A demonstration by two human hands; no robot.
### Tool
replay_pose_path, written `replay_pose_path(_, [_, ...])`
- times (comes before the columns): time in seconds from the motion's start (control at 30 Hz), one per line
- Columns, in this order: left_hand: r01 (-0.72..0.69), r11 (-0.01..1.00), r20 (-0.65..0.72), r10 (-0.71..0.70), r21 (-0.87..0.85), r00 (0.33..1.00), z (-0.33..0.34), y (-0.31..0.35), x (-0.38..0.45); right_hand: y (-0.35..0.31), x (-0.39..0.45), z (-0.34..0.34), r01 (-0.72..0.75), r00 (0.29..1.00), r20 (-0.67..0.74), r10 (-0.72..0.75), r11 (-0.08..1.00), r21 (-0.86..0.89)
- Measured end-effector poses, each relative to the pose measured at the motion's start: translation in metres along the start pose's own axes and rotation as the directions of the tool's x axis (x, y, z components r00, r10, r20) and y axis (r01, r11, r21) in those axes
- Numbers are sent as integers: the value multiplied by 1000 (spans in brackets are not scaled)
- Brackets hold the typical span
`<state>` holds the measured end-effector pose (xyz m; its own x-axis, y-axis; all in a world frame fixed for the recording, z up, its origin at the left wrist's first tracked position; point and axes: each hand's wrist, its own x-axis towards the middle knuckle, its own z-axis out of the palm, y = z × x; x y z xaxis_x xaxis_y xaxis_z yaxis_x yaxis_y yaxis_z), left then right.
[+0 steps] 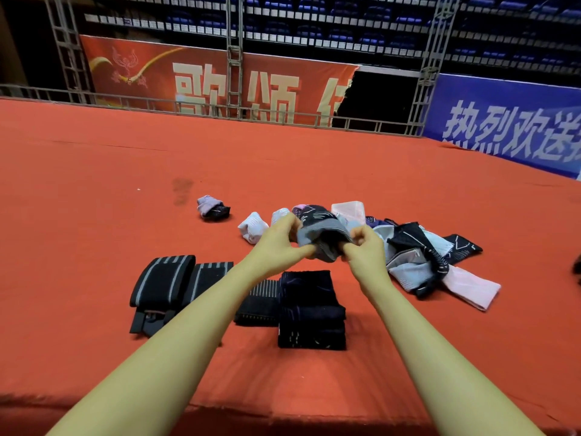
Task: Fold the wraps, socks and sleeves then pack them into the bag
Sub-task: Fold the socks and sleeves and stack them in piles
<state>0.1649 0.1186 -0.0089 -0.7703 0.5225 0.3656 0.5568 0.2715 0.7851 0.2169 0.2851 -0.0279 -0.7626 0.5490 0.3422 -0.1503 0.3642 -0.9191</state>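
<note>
grey sock [320, 243] sat bunched between both hands above the tabletop [94, 184]; left hand [278, 243] and right hand [364, 247] each gripped it, fingers curled.

An orange-red carpet [94, 247] covers the raised floor. Along its far edge runs a low metal railing [257, 116], with truss towers [234, 55] behind. A red banner [204, 80] and a blue banner [509, 121] hang below dark seat rows [345, 23].

The red banner [217, 80] behind the railing carries large pale characters "歌颂" with a third character cut off by a dark opening, while the blue banner [509, 121] at right reads "热烈欢送" in white before running out of view.
</note>
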Motion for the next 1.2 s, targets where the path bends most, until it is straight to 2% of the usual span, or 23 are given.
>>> replay_pose_path(0.07, [-19, 998, 132, 28, -68, 991, -1, 0, -5, 3, 2, -2, -20, 998, -55, 21, 1000, 3])
replay_pose_path(0.13, [-86, 994, 161, 95, -61, 982, 1, -3, -4, 7, 2, -1, -44, 998, -51, 43, 999, -20])
replay_pose_path(0.23, [-174, 984, 13, 174, -29, 985, 8, -8, 0, 8, -3, -1, -77, 997, 18, 77, 997, -3])
replay_pose_path(0.3, [-149, 989, -139, 148, 7, 979, 11, -6, 1, 6, -5, -2, -80, 996, 27, 80, 997, -13])
replay_pose_path(0.4, [33, 988, -370, 27, 153, 929, 12, -4, 2, 2, -7, -1, -21, 999, 24, 22, 998, -67])
replay_pose_path(0.5, [189, 886, -400, -4, 424, 917, 13, -2, 1, 3, -8, 3, 122, 990, 85, -109, 977, -172])
replay_pose_path(0.57, [189, 820, -365, 26, 540, 931, 14, -2, 3, 8, -10, 4, 149, 982, 135, -132, 982, -119])
replay_pose_path(0.63, [183, 781, -346, 45, 598, 937, 13, -5, 5, 10, -13, 0, 89, 968, 237, -83, 996, -14])
replay_pose_path(0.73, [191, 781, -349, 37, 595, 936, 12, -12, 7, 11, -14, -4, -71, 913, 408, -15, 978, 195])
replay_pose_path(0.8, [198, 788, -349, 23, 583, 937, 12, -15, 7, 10, -12, -6, -111, 900, 435, -15, 959, 262])
replay_pose_path(0.87, [180, 783, -333, 37, 595, 942, 11, -11, 5, 8, -10, -6, -106, 931, 364, 12, 965, 239])
replay_pose_path(0.93, [125, 768, -289, 81, 628, 954, 11, -4, 3, 9, -6, -6, -62, 982, 187, 31, 985, 158])
replay_pose_path(1.03, [36, 803, -232, 128, 595, 964, 11, -1, 3, 14, 2, -1, -14, 998, -60, 10, 998, -64])
replay_pose_path(1.13, [-95, 936, -48, 118, 339, 992, 15, -4, 7, 7, 4, 2, -45, 972, -233, 17, 992, -117])
replay_pose_path(1.2, [-91, 985, 43, 86, 147, 995, 18, -1, 6, 1, 5, -2, -60, 963, -270, 8, 981, -185])
